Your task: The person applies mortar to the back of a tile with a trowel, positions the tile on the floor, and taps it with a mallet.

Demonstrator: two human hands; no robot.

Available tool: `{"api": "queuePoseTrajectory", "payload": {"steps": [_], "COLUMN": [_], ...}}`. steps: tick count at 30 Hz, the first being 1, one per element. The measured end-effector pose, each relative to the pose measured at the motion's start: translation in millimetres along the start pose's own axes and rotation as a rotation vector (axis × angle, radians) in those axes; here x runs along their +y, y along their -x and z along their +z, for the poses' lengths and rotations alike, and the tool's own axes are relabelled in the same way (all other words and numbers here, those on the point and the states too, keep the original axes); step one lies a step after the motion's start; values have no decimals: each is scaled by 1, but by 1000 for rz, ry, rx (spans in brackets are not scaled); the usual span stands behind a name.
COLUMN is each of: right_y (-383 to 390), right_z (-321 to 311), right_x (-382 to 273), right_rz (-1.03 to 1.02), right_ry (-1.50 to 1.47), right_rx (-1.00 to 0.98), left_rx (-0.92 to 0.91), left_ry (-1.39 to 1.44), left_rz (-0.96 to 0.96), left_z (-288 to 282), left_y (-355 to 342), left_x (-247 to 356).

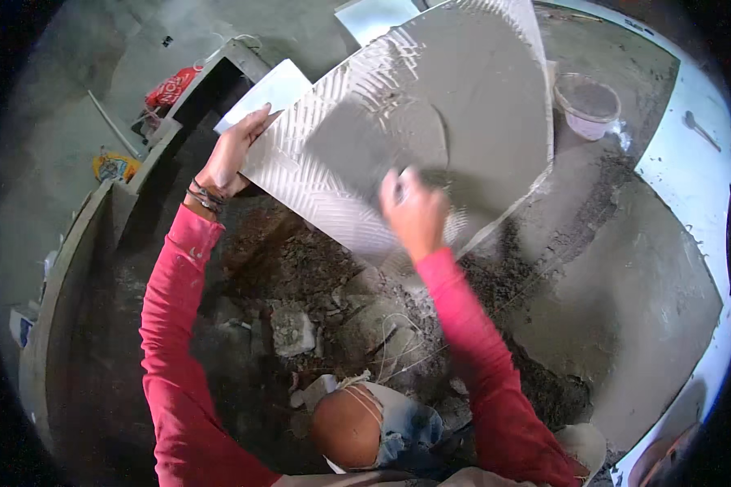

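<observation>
My left hand (233, 148) grips the left corner of a large tile (499, 89), raised over the rubble and tilted, its upper face coated with grey adhesive, ridged on the left and smoother on the right. My right hand (414, 211) is closed on the handle of a rectangular trowel (345, 146), motion-blurred, lying against the adhesive near the middle of that tile. A white board or tile (274, 81) shows just behind my left hand.
A bucket (586, 109) stands right of the tile, near white panels (678, 130) with a small tool (701, 130). Rubble (292, 329) lies below, around my knee (349, 426). A low concrete ledge (73, 268), red bag (170, 85) and yellow bag (114, 166) are at the left.
</observation>
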State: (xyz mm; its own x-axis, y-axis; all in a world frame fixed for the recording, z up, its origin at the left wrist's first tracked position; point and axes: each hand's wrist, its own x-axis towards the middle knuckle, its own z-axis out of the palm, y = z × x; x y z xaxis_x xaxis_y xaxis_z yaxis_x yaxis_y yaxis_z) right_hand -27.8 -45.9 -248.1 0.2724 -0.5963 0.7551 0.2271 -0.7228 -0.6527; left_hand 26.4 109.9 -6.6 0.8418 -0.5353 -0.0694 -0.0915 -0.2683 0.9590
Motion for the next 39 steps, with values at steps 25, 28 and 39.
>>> {"api": "queuePoseTrajectory", "payload": {"steps": [25, 28, 39], "right_y": [-160, -109, -42], "right_z": [-69, -50, -16], "right_x": [-85, -23, 44], "right_rz": [497, 382, 95], "right_ry": [-816, -173, -3], "right_rx": [-91, -7, 76], "left_rx": [225, 340, 19], "left_ry": [656, 648, 719], "left_rz": [395, 437, 285], "left_z": [20, 18, -4], "left_y": [3, -5, -12], "left_x": [-83, -87, -82]}}
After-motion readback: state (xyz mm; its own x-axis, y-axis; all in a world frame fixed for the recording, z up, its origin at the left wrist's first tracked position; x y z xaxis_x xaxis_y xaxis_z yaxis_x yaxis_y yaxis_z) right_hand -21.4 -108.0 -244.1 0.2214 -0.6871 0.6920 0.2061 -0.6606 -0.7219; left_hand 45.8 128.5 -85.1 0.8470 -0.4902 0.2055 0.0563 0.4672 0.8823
